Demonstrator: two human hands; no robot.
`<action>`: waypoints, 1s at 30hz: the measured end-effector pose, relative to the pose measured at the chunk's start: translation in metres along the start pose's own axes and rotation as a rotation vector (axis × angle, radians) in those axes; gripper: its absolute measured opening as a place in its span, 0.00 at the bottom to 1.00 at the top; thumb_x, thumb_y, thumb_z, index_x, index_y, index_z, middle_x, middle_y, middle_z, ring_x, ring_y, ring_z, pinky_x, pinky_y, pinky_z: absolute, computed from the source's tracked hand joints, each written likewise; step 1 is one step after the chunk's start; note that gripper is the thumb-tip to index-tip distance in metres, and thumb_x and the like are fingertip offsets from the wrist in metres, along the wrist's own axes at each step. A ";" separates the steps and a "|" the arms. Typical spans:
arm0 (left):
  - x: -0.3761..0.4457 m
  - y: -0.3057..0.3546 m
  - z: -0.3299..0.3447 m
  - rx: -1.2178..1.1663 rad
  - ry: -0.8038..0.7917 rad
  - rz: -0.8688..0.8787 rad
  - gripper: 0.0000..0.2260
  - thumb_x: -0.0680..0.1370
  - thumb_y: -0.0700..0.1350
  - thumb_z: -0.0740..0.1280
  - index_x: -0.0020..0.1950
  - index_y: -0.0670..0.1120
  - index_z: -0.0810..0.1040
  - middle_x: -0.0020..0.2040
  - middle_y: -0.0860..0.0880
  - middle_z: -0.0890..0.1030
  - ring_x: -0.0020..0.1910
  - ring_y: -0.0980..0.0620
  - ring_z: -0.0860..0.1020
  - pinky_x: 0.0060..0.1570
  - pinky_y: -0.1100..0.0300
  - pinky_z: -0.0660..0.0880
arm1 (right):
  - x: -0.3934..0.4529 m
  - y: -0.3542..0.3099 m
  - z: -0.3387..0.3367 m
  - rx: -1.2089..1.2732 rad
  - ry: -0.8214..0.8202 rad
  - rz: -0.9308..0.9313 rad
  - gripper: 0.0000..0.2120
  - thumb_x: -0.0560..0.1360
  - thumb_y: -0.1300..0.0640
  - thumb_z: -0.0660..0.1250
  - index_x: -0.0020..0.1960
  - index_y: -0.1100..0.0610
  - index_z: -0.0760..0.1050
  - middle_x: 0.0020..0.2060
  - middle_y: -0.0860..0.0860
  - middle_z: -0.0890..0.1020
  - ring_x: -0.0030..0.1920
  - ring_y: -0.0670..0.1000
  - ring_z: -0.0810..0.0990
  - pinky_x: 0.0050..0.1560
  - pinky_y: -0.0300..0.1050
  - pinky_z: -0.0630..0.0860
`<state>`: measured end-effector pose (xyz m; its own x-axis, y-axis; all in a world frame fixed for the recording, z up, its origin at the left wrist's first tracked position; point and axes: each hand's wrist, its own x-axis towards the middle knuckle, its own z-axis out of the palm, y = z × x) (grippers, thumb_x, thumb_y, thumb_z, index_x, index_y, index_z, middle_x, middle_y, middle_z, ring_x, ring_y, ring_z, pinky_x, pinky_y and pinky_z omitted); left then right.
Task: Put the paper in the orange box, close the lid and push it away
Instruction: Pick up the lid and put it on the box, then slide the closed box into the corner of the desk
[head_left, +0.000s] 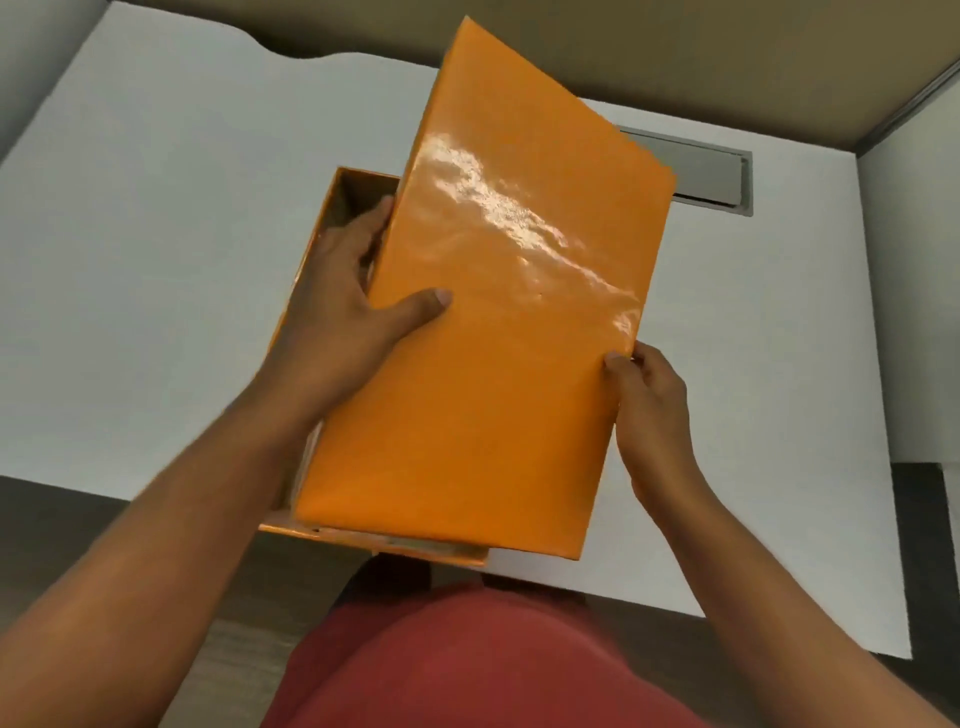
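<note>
A glossy orange lid (493, 312) is held tilted above the open orange box (343, 192), which stands on the white table near its front edge. The lid covers most of the box; only the box's far left corner and front rim (374, 545) show. My left hand (343, 296) grips the lid's left edge, thumb on top and fingers under it. My right hand (649, 410) pinches the lid's right edge. The paper is hidden; something pale shows at the box's front rim.
The white table (156, 260) spreads to both sides of the box. A grey cable hatch (711, 176) is set in the table behind the lid at the right. A partition (675, 52) runs along the back. My red-clothed lap (467, 660) is below the table's edge.
</note>
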<state>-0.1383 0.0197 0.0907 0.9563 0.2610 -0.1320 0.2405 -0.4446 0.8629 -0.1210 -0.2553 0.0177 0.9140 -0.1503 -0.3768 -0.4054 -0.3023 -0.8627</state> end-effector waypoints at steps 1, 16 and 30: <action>0.004 -0.011 -0.016 0.065 0.038 0.007 0.40 0.73 0.64 0.74 0.81 0.60 0.61 0.69 0.56 0.70 0.63 0.55 0.74 0.58 0.54 0.74 | -0.011 -0.005 0.012 -0.013 -0.008 -0.039 0.21 0.82 0.41 0.59 0.71 0.47 0.71 0.60 0.40 0.78 0.52 0.39 0.78 0.46 0.37 0.73; 0.011 -0.127 -0.053 0.037 0.047 -0.135 0.35 0.75 0.66 0.70 0.80 0.58 0.66 0.68 0.47 0.71 0.58 0.50 0.74 0.58 0.51 0.74 | -0.056 -0.004 0.101 -0.225 0.174 -0.121 0.22 0.81 0.42 0.61 0.73 0.46 0.69 0.63 0.42 0.68 0.57 0.45 0.73 0.55 0.44 0.70; 0.036 -0.151 -0.051 0.002 -0.029 -0.125 0.36 0.73 0.67 0.72 0.77 0.55 0.66 0.68 0.50 0.69 0.58 0.50 0.75 0.52 0.55 0.73 | -0.038 0.000 0.115 -0.346 0.231 -0.133 0.21 0.83 0.45 0.58 0.73 0.51 0.68 0.66 0.48 0.72 0.58 0.45 0.72 0.53 0.39 0.68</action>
<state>-0.1489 0.1397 -0.0201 0.9231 0.2897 -0.2528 0.3586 -0.4116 0.8379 -0.1539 -0.1417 -0.0066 0.9470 -0.2837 -0.1505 -0.3017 -0.6251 -0.7198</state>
